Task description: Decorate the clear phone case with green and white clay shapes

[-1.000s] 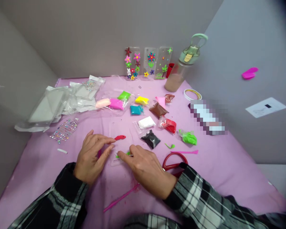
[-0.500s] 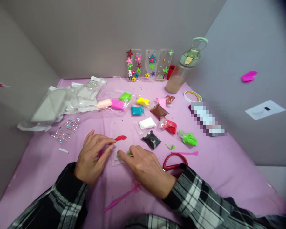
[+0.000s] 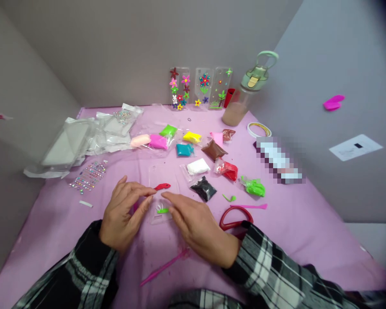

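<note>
A clear phone case (image 3: 154,171) lies flat on the purple cloth between my hands. On it sits a red fish-shaped clay piece (image 3: 163,186), and nearer me a bright green clay strip (image 3: 162,210) with thin white lines beside it. My left hand (image 3: 127,210) is at the case's left edge, thumb and index tips nearly meeting in a pinch by the red piece's tail. Anything between those tips is too small to make out. Over the case's right side, my right hand (image 3: 199,223) has its fingers stretched forward and thumb apart, holding nothing visible.
Clay packets surround the case, including black (image 3: 203,189), white (image 3: 197,166) and red (image 3: 227,170). Red-handled scissors (image 3: 236,218) and a pink tool (image 3: 162,268) lie nearby. Further back stand a bottle (image 3: 241,98) and decorated cases (image 3: 204,88). Packaged cases (image 3: 67,143) lie left.
My right hand has lifted its index finger off the green strip and shifted it up and away, uncovering the strip and white lines. My left hand has barely moved.
</note>
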The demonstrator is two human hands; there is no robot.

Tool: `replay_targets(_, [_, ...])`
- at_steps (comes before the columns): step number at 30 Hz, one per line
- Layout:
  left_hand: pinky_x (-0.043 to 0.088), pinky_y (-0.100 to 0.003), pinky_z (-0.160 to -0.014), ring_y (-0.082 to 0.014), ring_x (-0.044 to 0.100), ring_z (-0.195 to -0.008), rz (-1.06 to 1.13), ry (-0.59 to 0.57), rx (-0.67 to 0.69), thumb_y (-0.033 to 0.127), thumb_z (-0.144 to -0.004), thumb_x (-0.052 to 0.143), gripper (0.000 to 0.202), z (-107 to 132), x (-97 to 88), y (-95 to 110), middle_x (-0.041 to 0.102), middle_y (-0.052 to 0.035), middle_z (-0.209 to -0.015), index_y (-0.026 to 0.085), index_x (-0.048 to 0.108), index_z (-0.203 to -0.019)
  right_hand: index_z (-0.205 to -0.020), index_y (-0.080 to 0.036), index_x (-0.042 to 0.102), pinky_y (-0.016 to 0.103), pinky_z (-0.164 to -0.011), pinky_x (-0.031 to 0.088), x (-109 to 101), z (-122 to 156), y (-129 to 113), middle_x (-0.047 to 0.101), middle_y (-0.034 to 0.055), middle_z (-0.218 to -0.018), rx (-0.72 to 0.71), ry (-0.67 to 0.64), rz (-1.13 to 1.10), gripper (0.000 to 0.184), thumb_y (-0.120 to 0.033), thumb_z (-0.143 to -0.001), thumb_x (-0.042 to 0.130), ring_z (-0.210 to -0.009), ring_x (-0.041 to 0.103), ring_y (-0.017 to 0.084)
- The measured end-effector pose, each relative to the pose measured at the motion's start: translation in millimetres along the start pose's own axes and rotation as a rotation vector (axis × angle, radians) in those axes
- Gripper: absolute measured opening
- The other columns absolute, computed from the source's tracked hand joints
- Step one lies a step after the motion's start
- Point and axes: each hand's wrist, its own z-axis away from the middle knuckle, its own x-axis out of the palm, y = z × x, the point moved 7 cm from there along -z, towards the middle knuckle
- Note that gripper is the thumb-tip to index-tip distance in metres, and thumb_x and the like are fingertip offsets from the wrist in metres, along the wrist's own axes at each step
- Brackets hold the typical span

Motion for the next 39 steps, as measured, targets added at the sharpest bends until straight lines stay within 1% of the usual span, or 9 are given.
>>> replay_targets(4, [0.032,-0.051,-0.117,-0.0182,0.064,-0.094,0.067,-0.031,-0.018,0.021,-0.099,0.059,0.012,2.2,5.0,7.0,0.069,-0.0003,-0.096,0.025,0.065,-0.109,-0.138,-0.021,0.053,0.028,-0.067,0.044,-2.1,-4.9,11.6,0.053,-0.0048,-0.071,0.167,-0.054,-0.718,0.032,-0.028,-0.108,0.043,-0.067,0.053,0.014])
replay_targets(8, [0.031,-0.050,-0.119,-0.0185,0.064,-0.099,0.152,-0.086,-0.026,0.030,-0.096,0.067,0.013,6.3,17.6,17.1,0.071,0.0019,-0.099,0.029,0.066,-0.109,-0.140,-0.018,0.052,0.029,-0.068,0.044,3.2,-5.5,12.1,0.052,-0.0056,-0.069,0.204,-0.081,-0.996,0.038,-0.034,-0.105,0.050,-0.066,0.051,0.013])
replay_targets(15, [0.030,-0.054,-0.117,-0.0189,0.065,-0.091,0.231,-0.109,-0.107,0.025,-0.096,0.065,0.001,8.2,25.8,24.9,0.070,0.0037,-0.088,0.027,0.064,-0.096,-0.145,-0.023,0.046,0.032,-0.077,0.046,6.6,0.3,9.1,0.055,-0.0048,-0.074,0.187,-0.050,-0.879,0.040,-0.033,-0.106,0.047,-0.073,0.056,0.015])
replay_targets(20, [0.028,-0.051,-0.119,-0.0169,0.066,-0.086,0.244,-0.125,-0.118,0.019,-0.096,0.062,0.011,7.4,25.0,26.3,0.070,0.0068,-0.080,0.027,0.064,-0.088,-0.143,-0.021,0.048,0.031,-0.075,0.046,4.2,-0.8,7.4,0.055,-0.0052,-0.072,0.192,-0.064,-0.896,0.039,-0.034,-0.106,0.047,-0.073,0.056,0.015])
replay_targets(22, [0.028,-0.051,-0.118,-0.0165,0.066,-0.086,0.231,-0.106,-0.120,0.019,-0.096,0.062,0.011,7.4,22.7,23.7,0.071,0.0065,-0.081,0.027,0.064,-0.089,-0.133,-0.019,0.056,0.028,-0.068,0.044,4.2,-3.1,8.5,0.057,-0.0046,-0.072,0.205,-0.082,-0.964,0.035,-0.038,-0.104,0.052,-0.069,0.054,0.013])
replay_targets(24, [0.029,-0.053,-0.118,-0.0167,0.066,-0.085,0.211,-0.076,-0.118,0.020,-0.096,0.063,0.009,7.7,19.3,20.0,0.070,0.0056,-0.083,0.027,0.064,-0.090,-0.112,-0.017,0.065,0.024,-0.060,0.040,6.3,-5.0,11.6,0.059,-0.0039,-0.071,0.255,-0.113,-1.049,0.031,-0.044,-0.098,0.061,-0.062,0.051,0.011])
replay_targets(27, [0.028,-0.056,-0.118,-0.0178,0.066,-0.088,0.189,-0.040,-0.097,0.021,-0.096,0.064,0.005,8.4,14.6,16.0,0.070,0.0038,-0.087,0.027,0.065,-0.096,-0.087,-0.016,0.065,0.022,-0.054,0.038,9.6,-5.8,17.3,0.061,-0.0035,-0.069,0.359,-0.138,-1.141,0.039,-0.053,-0.087,0.073,-0.054,0.048,0.008])
replay_targets(31, [0.024,-0.060,-0.121,-0.0200,0.067,-0.100,0.170,-0.049,-0.056,0.021,-0.094,0.068,0.016,8.4,12.0,17.3,0.074,0.0012,-0.100,0.029,0.067,-0.108,-0.083,-0.015,0.064,0.021,-0.054,0.039,8.9,-4.9,18.0,0.062,-0.0031,-0.069,0.382,-0.140,-1.150,0.044,-0.058,-0.085,0.073,-0.053,0.049,0.007])
replay_targets(39, [0.025,-0.059,-0.122,-0.0183,0.068,-0.088,0.129,-0.045,-0.005,0.022,-0.096,0.065,0.009,4.9,9.0,20.6,0.074,0.0053,-0.083,0.029,0.069,-0.092,-0.082,-0.015,0.067,0.022,-0.055,0.039,7.8,-2.7,17.5,0.060,-0.0021,-0.069,0.348,-0.137,-1.072,0.045,-0.059,-0.088,0.068,-0.055,0.048,0.008])
